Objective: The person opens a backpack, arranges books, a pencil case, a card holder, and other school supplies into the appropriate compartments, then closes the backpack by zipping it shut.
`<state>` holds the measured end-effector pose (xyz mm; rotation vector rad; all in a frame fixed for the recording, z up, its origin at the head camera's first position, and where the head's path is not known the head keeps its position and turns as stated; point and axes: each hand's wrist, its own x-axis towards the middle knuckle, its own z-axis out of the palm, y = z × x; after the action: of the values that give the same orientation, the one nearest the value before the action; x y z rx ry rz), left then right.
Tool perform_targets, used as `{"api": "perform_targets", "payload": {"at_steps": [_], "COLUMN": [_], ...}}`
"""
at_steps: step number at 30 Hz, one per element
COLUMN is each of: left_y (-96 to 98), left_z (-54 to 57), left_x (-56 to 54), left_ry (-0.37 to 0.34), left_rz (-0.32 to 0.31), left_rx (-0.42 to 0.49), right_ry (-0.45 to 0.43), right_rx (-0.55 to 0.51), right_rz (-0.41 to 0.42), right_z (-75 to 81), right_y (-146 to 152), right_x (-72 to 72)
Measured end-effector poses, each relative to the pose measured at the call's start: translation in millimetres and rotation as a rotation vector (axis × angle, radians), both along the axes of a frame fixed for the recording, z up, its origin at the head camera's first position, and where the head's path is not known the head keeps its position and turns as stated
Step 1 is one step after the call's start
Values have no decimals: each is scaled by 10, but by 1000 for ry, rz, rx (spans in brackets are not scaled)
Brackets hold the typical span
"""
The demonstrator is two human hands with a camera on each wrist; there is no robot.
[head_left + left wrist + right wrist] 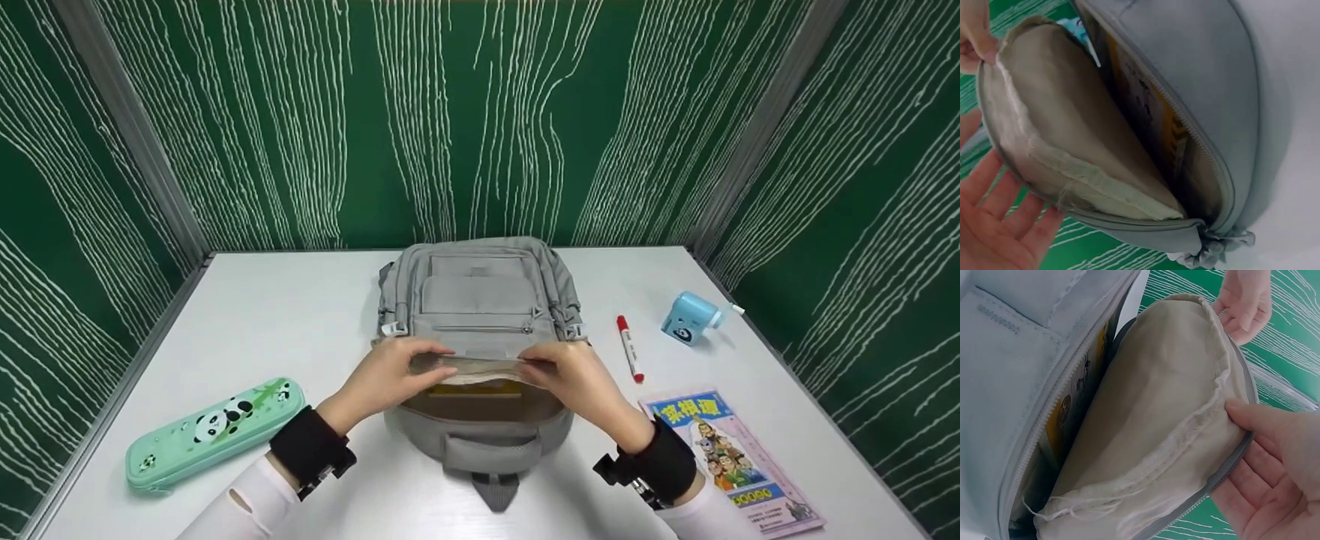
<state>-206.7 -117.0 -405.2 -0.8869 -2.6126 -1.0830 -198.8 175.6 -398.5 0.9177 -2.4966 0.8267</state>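
A grey backpack lies on the table with its main compartment unzipped and its top handle toward me. My right hand pinches the raised flap of the backpack, thumb on the beige lining and fingers behind. On the other side, my left hand touches the outside of the same flap with fairly straight fingers, its thumb beside the edge. A yellow-edged printed item, probably a book, shows inside the compartment; most of it is hidden.
A green panda pencil case lies at left. On the right are a red-capped marker, a blue pencil sharpener with a crank, and a colourful comic-style booklet partly behind my right wrist. Green, white-streaked panels enclose the table.
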Motion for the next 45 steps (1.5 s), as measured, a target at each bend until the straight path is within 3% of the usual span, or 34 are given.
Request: {"api": "perform_targets", "payload": {"at_steps": [5, 12, 25, 31, 39, 42, 45], "left_y": [27, 27, 39, 42, 43, 41, 37], "left_z": [-24, -33, -86, -94, -67, -73, -85], "left_x": [-56, -82, -87, -73, -58, -53, -47], "left_ry": [-4, -28, -135, -158, -154, -158, -164], "left_rz": [-42, -85, -103, -93, -77, -74, -69], "left_rx": [-53, -56, 118, 148, 134, 141, 146], "right_ry": [-30, -53, -122, -164, -326, -421, -577], "right_rx": [23, 10, -41, -47, -26, 39, 119], "right_rz": [-15, -18, -25, -155, -375, -443, -516], "right_z": [-20, -55, -104, -120, -183, -217, -272], "right_y": [3, -3, 121, 358, 923, 1190, 1470], "right_x": [30, 49, 62, 141, 253, 282, 285]}}
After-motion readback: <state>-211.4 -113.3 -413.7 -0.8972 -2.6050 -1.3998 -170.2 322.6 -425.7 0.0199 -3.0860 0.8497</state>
